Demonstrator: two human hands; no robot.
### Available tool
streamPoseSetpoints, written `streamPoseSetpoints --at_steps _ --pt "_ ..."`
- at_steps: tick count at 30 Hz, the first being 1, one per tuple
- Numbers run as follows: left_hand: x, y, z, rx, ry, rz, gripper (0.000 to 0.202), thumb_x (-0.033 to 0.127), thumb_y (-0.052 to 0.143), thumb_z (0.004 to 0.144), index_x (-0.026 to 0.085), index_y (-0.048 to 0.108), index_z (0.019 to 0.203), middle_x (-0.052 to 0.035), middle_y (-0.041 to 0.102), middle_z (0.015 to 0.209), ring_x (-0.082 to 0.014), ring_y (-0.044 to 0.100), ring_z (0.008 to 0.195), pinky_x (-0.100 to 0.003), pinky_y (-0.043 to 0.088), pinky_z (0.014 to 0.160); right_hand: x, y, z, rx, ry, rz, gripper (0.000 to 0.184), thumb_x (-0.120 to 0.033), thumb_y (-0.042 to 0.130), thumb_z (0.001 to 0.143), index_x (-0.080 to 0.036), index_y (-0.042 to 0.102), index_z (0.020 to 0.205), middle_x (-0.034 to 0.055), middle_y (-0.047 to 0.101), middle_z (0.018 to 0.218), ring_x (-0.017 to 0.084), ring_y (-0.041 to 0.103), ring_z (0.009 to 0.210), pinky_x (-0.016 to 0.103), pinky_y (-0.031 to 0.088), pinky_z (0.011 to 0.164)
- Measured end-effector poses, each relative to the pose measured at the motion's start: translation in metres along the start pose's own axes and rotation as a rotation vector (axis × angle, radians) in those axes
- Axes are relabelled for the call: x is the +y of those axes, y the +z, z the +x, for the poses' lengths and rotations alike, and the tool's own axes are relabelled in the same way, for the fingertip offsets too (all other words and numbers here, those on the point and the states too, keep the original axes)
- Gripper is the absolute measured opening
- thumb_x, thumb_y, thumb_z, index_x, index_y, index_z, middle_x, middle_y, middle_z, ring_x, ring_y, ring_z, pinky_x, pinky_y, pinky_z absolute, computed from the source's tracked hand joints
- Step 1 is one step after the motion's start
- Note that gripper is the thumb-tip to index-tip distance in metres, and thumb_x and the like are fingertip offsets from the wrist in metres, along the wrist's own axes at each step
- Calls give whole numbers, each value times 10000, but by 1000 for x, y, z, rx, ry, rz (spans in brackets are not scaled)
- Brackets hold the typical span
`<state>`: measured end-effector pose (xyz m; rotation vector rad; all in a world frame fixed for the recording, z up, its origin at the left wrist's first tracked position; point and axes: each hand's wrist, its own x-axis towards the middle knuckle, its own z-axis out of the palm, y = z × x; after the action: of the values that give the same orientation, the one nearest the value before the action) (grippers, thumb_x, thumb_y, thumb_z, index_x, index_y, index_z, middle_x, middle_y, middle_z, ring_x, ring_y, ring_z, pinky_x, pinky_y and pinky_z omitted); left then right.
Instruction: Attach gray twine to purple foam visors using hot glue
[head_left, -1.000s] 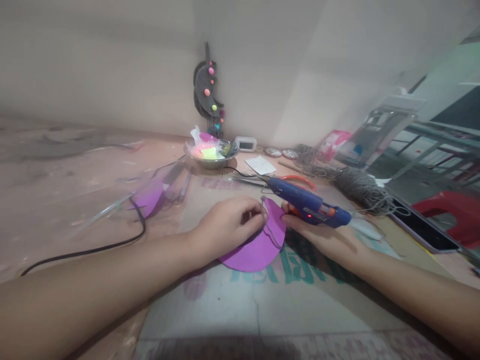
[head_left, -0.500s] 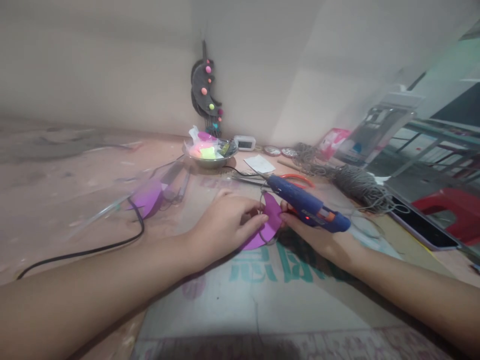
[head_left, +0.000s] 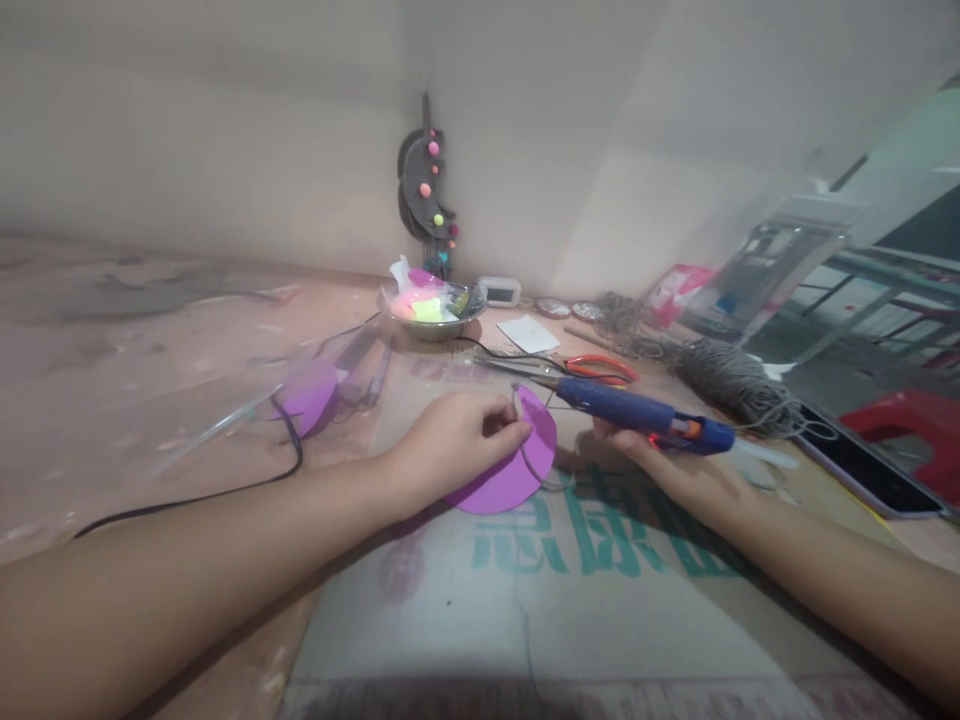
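Observation:
My left hand (head_left: 457, 440) is closed, pinching the upper edge of a purple foam piece (head_left: 510, 475) that rests on the cardboard sheet (head_left: 570, 590). A thin wire loop runs along the piece's right edge. My right hand (head_left: 660, 470) grips a blue glue gun (head_left: 637, 412) with a red light lit on its body. The gun's nozzle points left, just above the top of the purple piece.
Behind lie orange-handled pliers (head_left: 600, 370), a white paper slip (head_left: 529, 333), a metal bowl (head_left: 431, 315) of bright bits, and a grey string bundle (head_left: 731, 380). A second purple piece (head_left: 311, 395) and a black cable (head_left: 225, 485) lie left. A phone (head_left: 870, 450) lies right.
My right hand has drawn the glue gun slightly right, off the purple piece. My left hand still pinches the piece, and more of it shows than half a second ago.

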<state>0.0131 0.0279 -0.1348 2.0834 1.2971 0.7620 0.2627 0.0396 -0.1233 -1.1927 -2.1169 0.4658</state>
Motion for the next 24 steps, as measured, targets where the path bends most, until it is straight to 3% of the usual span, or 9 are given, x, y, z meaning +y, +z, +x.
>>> streamPoseSetpoints --at_steps 4,10,24 --pt "-1 1 1 20 24 16 249 343 515 879 179 618 722 6 626 680 -148 550 650 -259 345 580 -7 2 0 -41 -26 -34 262 -494 620 801 -254 586 703 4 652 713 212 628 691 356 556 635" --pt "0 1 0 23 28 17 230 324 517 878 180 588 714 14 609 673 -142 540 648 -259 342 587 -12 3 2 -89 10 -39 277 -490 581 833 -243 631 717 25 670 706 228 645 684 399 569 676" --pt "-2 3 0 20 52 29 244 331 500 889 181 584 716 14 613 679 -138 542 648 -259 341 586 -8 6 2 -24 28 -83 215 -465 609 802 -254 607 763 38 682 754 262 652 729 410 559 678"
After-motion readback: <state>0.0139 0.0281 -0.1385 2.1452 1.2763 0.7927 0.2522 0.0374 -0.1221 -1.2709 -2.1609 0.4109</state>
